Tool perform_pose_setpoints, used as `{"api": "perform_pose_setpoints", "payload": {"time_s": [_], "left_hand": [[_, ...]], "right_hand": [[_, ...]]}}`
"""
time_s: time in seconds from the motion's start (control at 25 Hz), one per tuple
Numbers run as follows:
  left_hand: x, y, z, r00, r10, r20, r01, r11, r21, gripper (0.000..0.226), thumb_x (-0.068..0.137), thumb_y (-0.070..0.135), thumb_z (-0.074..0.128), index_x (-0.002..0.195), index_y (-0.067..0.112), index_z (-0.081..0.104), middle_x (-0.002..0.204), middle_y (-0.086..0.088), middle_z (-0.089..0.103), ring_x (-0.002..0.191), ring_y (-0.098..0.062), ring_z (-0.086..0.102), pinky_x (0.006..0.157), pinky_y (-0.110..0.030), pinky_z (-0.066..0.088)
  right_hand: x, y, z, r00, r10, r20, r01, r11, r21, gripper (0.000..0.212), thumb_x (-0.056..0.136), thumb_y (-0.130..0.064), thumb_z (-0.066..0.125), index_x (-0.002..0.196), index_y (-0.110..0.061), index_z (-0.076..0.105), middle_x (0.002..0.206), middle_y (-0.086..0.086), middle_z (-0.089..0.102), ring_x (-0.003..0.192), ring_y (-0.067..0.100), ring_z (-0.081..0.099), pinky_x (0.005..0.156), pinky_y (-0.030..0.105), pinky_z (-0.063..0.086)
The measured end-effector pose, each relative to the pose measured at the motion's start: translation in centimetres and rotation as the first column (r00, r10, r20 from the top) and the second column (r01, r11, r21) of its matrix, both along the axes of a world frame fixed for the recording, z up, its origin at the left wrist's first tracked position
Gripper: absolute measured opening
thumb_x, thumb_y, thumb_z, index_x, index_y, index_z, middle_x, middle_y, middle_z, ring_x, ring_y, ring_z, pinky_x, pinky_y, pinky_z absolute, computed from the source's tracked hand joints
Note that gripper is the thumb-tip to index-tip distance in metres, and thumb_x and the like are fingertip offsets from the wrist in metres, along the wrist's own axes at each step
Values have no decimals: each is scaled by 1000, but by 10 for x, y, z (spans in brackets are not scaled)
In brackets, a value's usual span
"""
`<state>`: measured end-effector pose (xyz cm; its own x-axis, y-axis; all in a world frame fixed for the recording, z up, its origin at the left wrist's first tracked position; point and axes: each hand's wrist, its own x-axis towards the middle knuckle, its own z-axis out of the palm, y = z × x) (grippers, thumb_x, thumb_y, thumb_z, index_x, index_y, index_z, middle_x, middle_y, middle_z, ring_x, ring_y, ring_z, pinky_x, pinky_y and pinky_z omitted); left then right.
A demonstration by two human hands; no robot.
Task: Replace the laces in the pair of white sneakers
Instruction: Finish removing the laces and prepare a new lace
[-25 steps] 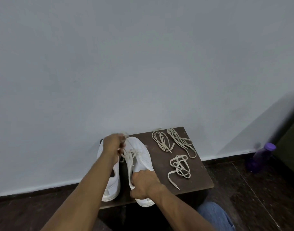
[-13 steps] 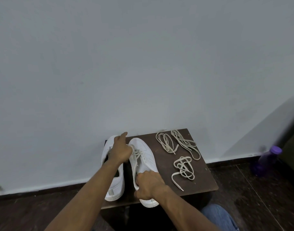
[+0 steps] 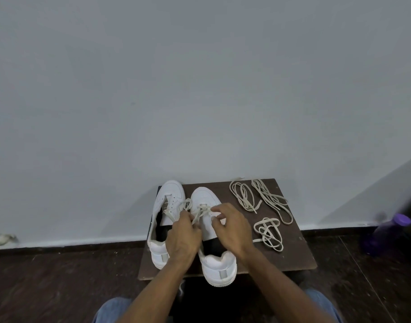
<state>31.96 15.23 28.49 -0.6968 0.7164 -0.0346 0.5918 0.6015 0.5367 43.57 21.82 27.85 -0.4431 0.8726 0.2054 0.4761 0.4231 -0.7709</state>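
The left sneaker (image 3: pixel 167 220) sits on the counter (image 3: pixel 290 255), its lace partly out. The left hand (image 3: pixel 183 236) has come down off it and now pinches the lace (image 3: pixel 197 214) of the right sneaker (image 3: pixel 214 234). The right hand (image 3: pixel 232 227), off the heel, curls at the eyelets; unlacing has probably resumed. Three laces (image 3: pixel 262 206) lie loose further right.

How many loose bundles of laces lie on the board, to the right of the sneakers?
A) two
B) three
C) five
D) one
B: three separate bundles lie on the board right of the sneakers, two near the wall and one nearer the person.
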Motion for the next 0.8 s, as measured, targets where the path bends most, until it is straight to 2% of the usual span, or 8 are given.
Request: {"api": "perform_pose_setpoints", "payload": {"time_s": [0.16, 0.24, 0.32, 0.44, 0.48, 0.56, 0.64, 0.8], "left_hand": [[-1, -1, 1, 999, 11, 32, -10, 999, -46, 19, 92, 25, 46, 109, 18, 52, 109, -7, 66, 100, -34, 60, 72, -34, 41], [1, -1, 4, 1000, -7, 13, 8, 998, -58, 21, 90, 20, 44, 109, 16, 50, 109, -9, 65, 101, -35, 60, 74, -36, 43], [0, -1, 5, 1000, -14, 22, 16, 998, -59, 20, 90, 21, 45, 109, 16, 50, 109, -8, 65, 100, -35, 60, 75, -37, 45], [0, 0, 4, 1000, -19, 23, 21, 998, -56, 20, 93, 25, 46, 109, 16, 51, 109, -7, 64, 99, -33, 60, 74, -37, 45], [0, 0, 4, 1000, -29, 11, 30, 998, -49, 20, 94, 27, 46, 109, 16, 51, 108, -7, 65, 99, -33, 60, 75, -38, 47], [1, 1, 3, 999, -42, -18, 41, 998, -44, 20, 94, 30, 46, 107, 16, 51, 105, -7, 66, 96, -32, 61, 75, -38, 48], [2, 2, 2, 998, -55, -33, 54, 997, -48, 18, 93, 28, 47, 106, 16, 50, 104, -7, 66, 95, -31, 61, 73, -37, 46], [2, 2, 5, 993, -84, -81, 76, 993, -92, 23, 91, 24, 48, 113, 17, 49, 107, -7, 66, 100, -32, 62, 74, -37, 45]], "right_hand": [[-34, 21, 9, 821, 180, 541, -256, 964, 68, 30, 89, -27, 51, 117, -21, 60, 121, -2, 56, 111, 23, 56, 86, 39, 49], [-44, 22, 6, 802, 134, 582, -231, 968, 96, 21, 91, -24, 46, 102, -14, 62, 110, 5, 60, 102, 29, 60, 79, 38, 50], [-41, 31, 0, 968, -72, 242, 114, 980, -165, 17, 90, -17, 47, 93, -10, 62, 95, 11, 68, 85, 30, 67, 72, 39, 56], [-28, 46, -10, 793, -552, -258, 52, 483, -874, 15, 95, -4, 48, 102, 2, 59, 86, 20, 67, 69, 28, 67, 63, 41, 60], [-26, 49, -12, 804, -522, -285, 12, 494, -869, 14, 95, -5, 49, 106, 2, 57, 91, 20, 65, 71, 27, 66, 63, 39, 59], [-26, 53, -12, 951, -234, -204, 62, 788, -612, 22, 90, -15, 57, 111, -11, 55, 108, 11, 60, 83, 23, 64, 72, 42, 57], [-25, 52, -6, 976, 110, 188, -77, 982, -175, 39, 83, -28, 61, 121, -23, 54, 124, -2, 49, 107, 19, 55, 88, 44, 51], [-33, 33, -5, 767, 225, 601, -327, 943, 65, 29, 91, -34, 52, 115, -20, 62, 129, 0, 45, 124, 22, 42, 88, 41, 48]]}}
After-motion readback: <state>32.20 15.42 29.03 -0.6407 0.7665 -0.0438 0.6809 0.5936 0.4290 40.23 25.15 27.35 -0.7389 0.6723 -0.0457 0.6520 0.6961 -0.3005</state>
